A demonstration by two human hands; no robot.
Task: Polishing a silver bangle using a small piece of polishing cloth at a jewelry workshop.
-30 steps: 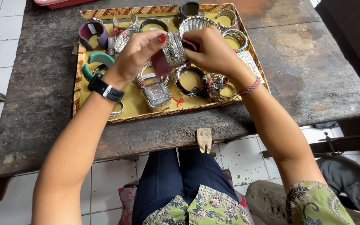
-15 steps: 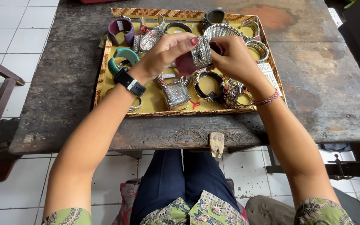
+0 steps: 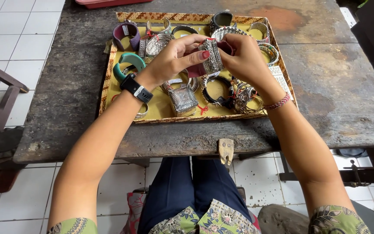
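Both hands meet above a woven tray (image 3: pixel 109 78) with a yellow lining. My left hand (image 3: pixel 174 58) pinches a wide engraved silver cuff (image 3: pixel 211 55) and a dark red cloth (image 3: pixel 195 69) below it. My right hand (image 3: pixel 245 58) grips the same cuff from the right, with the cloth's upper end under its fingers. The cuff is held a little above the tray. A black watch (image 3: pixel 136 88) is on my left wrist and a braided pink band (image 3: pixel 278 102) on my right.
The tray holds several bracelets: a purple cuff (image 3: pixel 126 35), a teal bangle (image 3: pixel 128 64), a square silver cuff (image 3: pixel 182 99), a dark bangle (image 3: pixel 216 90). It sits on a worn dark wooden table (image 3: pixel 334 91). A red object (image 3: pixel 109 2) lies at the far edge, a wooden frame (image 3: pixel 1 99) stands left.
The view has shifted, so tray and hands sit further right in the frame. Both hands keep their hold on the silver cuff and cloth; the cuff has turned slightly between the fingers.
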